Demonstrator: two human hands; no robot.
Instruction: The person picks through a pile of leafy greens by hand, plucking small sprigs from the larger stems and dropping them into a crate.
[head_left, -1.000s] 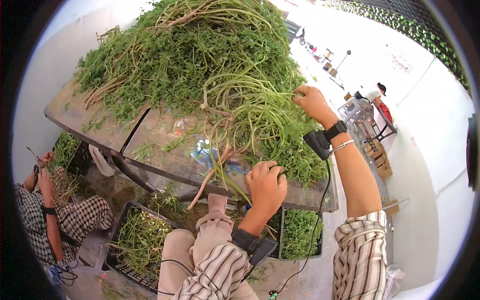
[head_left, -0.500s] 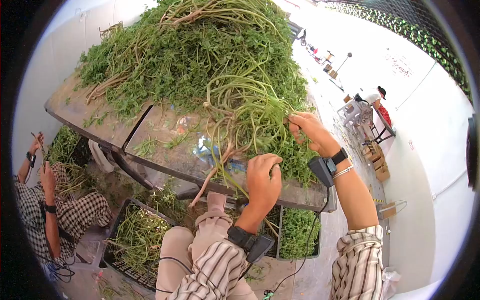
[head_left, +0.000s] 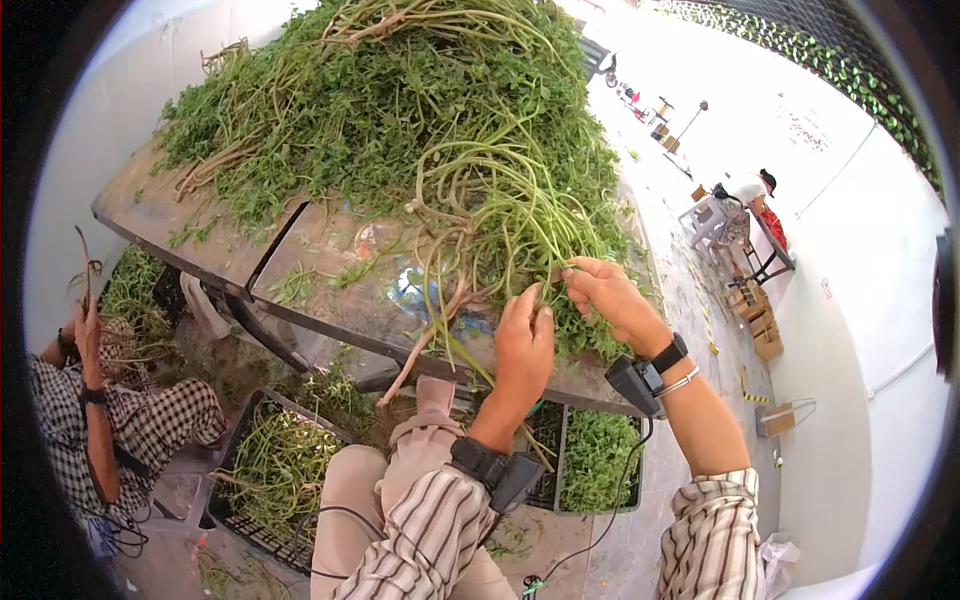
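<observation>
A big heap of leafy green stems [head_left: 400, 120] covers much of the table. From its front, a clump with pale curling stems and brown roots [head_left: 455, 300] reaches over the table's near edge. My right hand [head_left: 610, 300] pinches green stems of the clump between thumb and fingers. Close beside it on the left, my left hand [head_left: 524, 345] has its fingers bent together by the stems; what lies between them is too small to make out.
Below the table [head_left: 190, 262] stand a black crate of stems [head_left: 275, 465] and a crate of green leaves [head_left: 597, 465]. A co-worker in checked clothes [head_left: 130, 420] sits at left. Another person bends over a small table at far right.
My right hand has moved down and left, closer to my left hand, drawing the green stems with it. My left hand has shifted slightly up. The co-worker's hands at left have moved.
</observation>
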